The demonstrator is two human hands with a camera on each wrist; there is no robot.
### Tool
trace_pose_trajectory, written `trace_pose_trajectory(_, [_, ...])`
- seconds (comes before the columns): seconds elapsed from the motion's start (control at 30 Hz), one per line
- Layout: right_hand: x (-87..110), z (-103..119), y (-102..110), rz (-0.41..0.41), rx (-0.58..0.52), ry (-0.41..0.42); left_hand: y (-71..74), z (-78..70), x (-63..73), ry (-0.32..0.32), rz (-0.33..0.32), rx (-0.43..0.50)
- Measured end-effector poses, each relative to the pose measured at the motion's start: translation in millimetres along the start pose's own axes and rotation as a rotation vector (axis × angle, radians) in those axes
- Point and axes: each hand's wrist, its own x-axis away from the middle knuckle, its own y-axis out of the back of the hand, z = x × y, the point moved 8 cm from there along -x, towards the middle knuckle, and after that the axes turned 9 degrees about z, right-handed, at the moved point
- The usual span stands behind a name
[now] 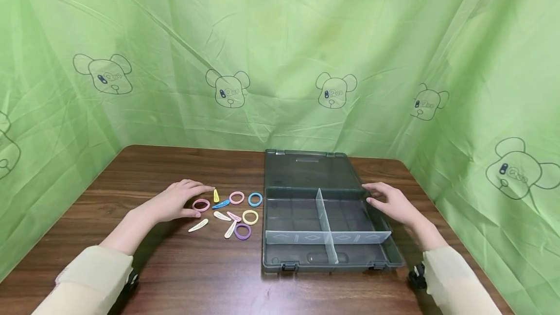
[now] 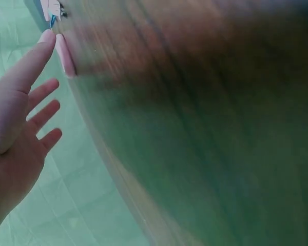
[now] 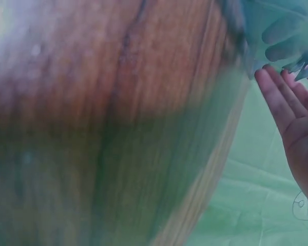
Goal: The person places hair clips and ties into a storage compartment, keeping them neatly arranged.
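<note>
My left hand point(image 1: 180, 200) hovers low at the left edge of a group of hair accessories, fingers loosely extended. Its index fingertip reaches a yellow snap hair clip point(image 1: 216, 196), and a pink hair tie point(image 1: 208, 202) lies between thumb and index finger. In the left wrist view, the thumb and spread fingers point(image 2: 35, 59) hold nothing. My right hand point(image 1: 391, 201) is at the right side of a dark translucent organizer box point(image 1: 302, 267), fingertips by its rim near the hinge. The right wrist view shows straight fingers point(image 3: 277, 100) beside the clear plastic.
Beside the box lie a blue hair tie point(image 1: 255, 205), a purple hair tie point(image 1: 242, 238), a blue clip point(image 1: 220, 204) and several other ties and clips. The box lid point(image 1: 308, 171) lies open towards the back; white dividers point(image 1: 290, 237) split its inside. Green curtains point(image 1: 280, 38) surround the table.
</note>
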Motion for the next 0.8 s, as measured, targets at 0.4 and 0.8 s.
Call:
trace_pose_trajectory(0.4, [-0.2, -32, -14, 0.131, -0.36, -0.211, -8.7, 13.8, -14.9, -0.051, 0.075, 0.212])
trace_pose_trajectory(0.8, [2.3, -53, -22, 0.205, -0.518, -0.309, -12.9, 33.8, -23.4, -0.052, 0.06, 0.332])
